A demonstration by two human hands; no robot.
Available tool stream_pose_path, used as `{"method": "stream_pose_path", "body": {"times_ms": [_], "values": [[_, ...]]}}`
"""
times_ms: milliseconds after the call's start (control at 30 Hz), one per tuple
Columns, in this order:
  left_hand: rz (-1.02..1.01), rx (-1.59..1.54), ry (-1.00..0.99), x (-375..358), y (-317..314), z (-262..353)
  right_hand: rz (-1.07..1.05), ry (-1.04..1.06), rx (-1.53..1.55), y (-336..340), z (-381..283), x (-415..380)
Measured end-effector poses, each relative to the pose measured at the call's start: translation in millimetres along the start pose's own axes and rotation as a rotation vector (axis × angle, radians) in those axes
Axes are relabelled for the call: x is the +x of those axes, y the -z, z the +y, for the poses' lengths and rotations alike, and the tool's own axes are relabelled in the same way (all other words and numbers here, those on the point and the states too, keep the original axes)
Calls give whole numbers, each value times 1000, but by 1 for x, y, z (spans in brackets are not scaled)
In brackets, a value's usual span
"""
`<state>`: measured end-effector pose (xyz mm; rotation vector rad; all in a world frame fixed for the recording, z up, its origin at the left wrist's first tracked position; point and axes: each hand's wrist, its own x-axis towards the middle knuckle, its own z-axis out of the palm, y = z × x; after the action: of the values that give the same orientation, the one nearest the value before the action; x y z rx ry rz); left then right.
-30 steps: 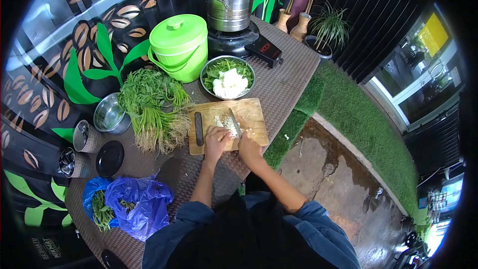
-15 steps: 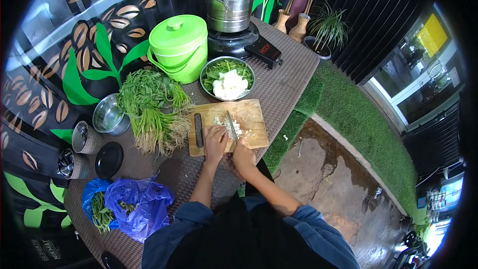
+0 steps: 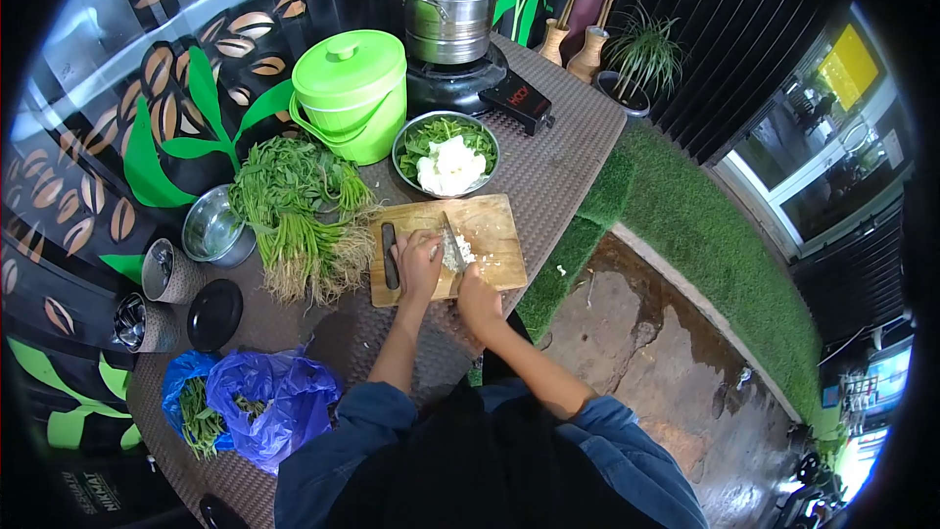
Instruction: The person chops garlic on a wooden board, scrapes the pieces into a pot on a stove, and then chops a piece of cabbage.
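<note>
From the head camera, the right hand (image 3: 479,299) had its fingers wrapped around the handle of a steel-bladed kitchen knife (image 3: 453,243), whose blade lay over a small heap of chopped white pieces (image 3: 458,253) near the middle of a rectangular wooden cutting board (image 3: 494,225). The left hand (image 3: 418,264) rested on the board just beside the blade, fingers apparently curled against the heap, though the view was too small to be sure. The board sat on a brown woven-textured counter (image 3: 558,162), between a bunch of long-stemmed green leaves (image 3: 299,211) and the counter's edge. Behind it stood a steel bowl of greens and white chunks (image 3: 446,152), a lime-green lidded plastic bucket (image 3: 350,88) and a steel pot (image 3: 450,12) on a burner.
</note>
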<state>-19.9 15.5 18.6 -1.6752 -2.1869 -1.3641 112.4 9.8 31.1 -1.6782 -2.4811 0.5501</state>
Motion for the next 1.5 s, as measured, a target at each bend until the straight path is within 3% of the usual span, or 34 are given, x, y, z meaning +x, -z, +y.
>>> {"method": "stream_pose_path", "body": {"times_ms": [67, 267, 400, 533, 667, 733, 833, 933, 1167, 1267, 1367, 1500], "values": [[-133, 55, 6, 6, -2, -4, -36, 2, 32, 6, 9, 18], [-190, 50, -42, 8, 6, 0, -101, 74, -11, 36, 7, 26], [-161, 71, -48, -2, 6, 2, -23, -60, 124, 22, -10, 2], [-121, 53, -12, -7, 4, 4, 99, 1, -26, -11, -5, 2], [-104, -2, 73, -10, 3, 5, 77, 30, 19, 9, 5, 12], [-111, -4, 90, -9, 3, 6, 63, 153, -46, 9, 9, 15], [-121, -4, 68, -11, 3, 1, 52, 11, 68, 5, -3, -3], [-132, 21, 14, -12, 1, -1, 60, -4, 5, -3, -9, -5], [-126, 39, 39, -12, 0, 3, 70, 128, -26, 12, 5, 14], [-113, 59, 51, -13, 0, 5, 119, 87, -25, 1, -2, 0], [-125, 68, 43, -13, 1, 6, 311, 117, -162, -39, 3, 1], [-130, 73, 34, -10, 4, 9, 76, 16, 26, 0, -3, 6]]}}
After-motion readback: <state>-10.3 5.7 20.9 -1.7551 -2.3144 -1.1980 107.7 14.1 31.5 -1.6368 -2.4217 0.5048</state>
